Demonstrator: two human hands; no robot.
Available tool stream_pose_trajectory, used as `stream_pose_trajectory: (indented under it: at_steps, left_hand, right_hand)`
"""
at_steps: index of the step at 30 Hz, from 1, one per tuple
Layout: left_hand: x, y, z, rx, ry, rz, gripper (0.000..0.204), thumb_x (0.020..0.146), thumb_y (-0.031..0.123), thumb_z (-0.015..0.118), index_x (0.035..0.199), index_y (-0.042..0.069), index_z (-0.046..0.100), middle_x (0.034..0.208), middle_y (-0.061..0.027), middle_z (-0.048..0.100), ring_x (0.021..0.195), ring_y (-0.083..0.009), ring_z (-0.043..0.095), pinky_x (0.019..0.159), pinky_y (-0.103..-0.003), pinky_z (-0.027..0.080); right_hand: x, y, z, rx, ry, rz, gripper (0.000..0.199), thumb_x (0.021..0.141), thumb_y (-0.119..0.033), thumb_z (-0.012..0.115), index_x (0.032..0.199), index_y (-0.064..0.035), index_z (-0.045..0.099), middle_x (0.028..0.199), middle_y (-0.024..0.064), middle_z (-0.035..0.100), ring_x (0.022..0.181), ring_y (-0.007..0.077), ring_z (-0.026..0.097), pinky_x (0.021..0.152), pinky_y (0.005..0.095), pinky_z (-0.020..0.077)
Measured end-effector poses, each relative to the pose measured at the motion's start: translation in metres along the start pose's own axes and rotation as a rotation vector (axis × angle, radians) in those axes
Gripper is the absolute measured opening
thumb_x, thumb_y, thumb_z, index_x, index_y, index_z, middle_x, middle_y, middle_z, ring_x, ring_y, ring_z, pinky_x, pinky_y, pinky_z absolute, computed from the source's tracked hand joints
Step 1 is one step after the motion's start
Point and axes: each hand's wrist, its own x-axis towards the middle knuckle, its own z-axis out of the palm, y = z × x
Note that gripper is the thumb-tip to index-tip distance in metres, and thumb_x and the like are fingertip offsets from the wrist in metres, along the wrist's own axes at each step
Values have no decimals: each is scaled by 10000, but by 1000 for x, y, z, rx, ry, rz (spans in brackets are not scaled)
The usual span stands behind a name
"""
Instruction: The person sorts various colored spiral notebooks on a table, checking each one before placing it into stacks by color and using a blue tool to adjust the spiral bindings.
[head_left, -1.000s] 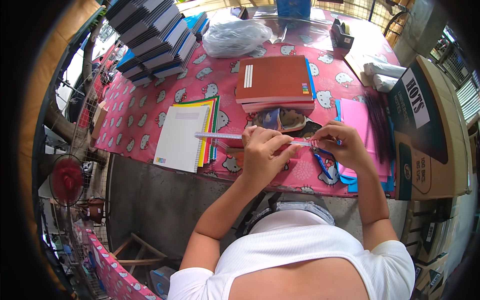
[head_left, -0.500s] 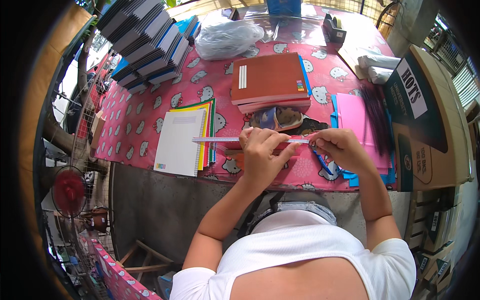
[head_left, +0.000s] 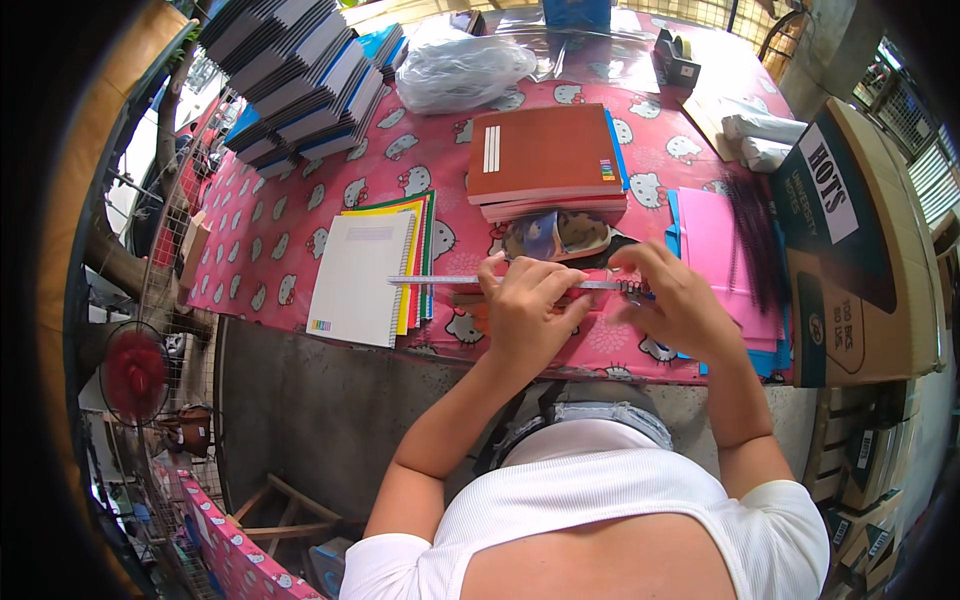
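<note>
L hand (head_left: 530, 308) is clamped on a notebook (head_left: 440, 280) held edge-on, fingers over the far side, thumb nr side; its long pale spine edge, w/ evenly spaced marks, runs out L of that hand to the pile of spiral notebooks (head_left: 360, 270). R hand (head_left: 675, 300) is just beyond the spine's R end, thumb & index apart, arched around a short dark binding coil (head_left: 630, 288); can't tell if a fingertip touches it. Step in hand, my read: getting the coil into the spine holes at the R end, L hand acting as vise. Coil shows only at that end, so prob. early in the threading, tho L fingers hide part of the spine. Next move calls for R thumb & index to close on the coil & turn it in line w/ the holes, L hand keeping the spine level & pages flush; a skewed coil could skip a hole. Supplies are handy: bundle of dark coils (head_left: 752, 240) on pink sheets (head_left: 705, 235), just R of & beyond R hand, w/ a cardboard carton (head_left: 865, 340) farther R. Stack of brown-covered notebooks (head_left: 545, 155) sits beyond L hand, on the same pink-covered desk (head_left: 605, 345).
</note>
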Motion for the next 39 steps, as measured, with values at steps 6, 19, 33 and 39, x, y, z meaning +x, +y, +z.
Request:
stream_pose_trajectory:
  at_steps: [6,19,33,39]
  left_hand:
    - [-4,1,1,28,5,0,214,659,189,781,845,156,680,815,37,648,823,-150,578,922,-432,291]
    - [-20,9,-9,-8,41,-40,319,653,217,819,933,138,688,831,20,686,808,-154,623,893,-359,343]
    - [8,4,-7,-9,-23,-112,239,634,214,809,810,113,682,779,-9,668,837,-181,616,912,-410,356]
    - [13,4,1,55,12,-63,207,615,203,817,763,126,695,772,8,673,805,-180,582,856,-377,353]
  right_hand:
    - [0,-2,7,-42,75,-100,278,780,-177,698,986,-50,561,924,108,563,882,313,586,668,403,476]
    - [58,31,-14,130,-555,-140,136,830,-140,657,880,-21,615,813,128,618,783,324,620,656,381,494]
    - [66,162,126,-447,-233,-60,610,647,-329,793,1071,-70,439,903,135,650,915,345,613,676,444,527]
    - [75,156,123,-441,-291,-197,463,680,-318,759,979,-73,505,929,128,649,932,326,602,679,449,521]
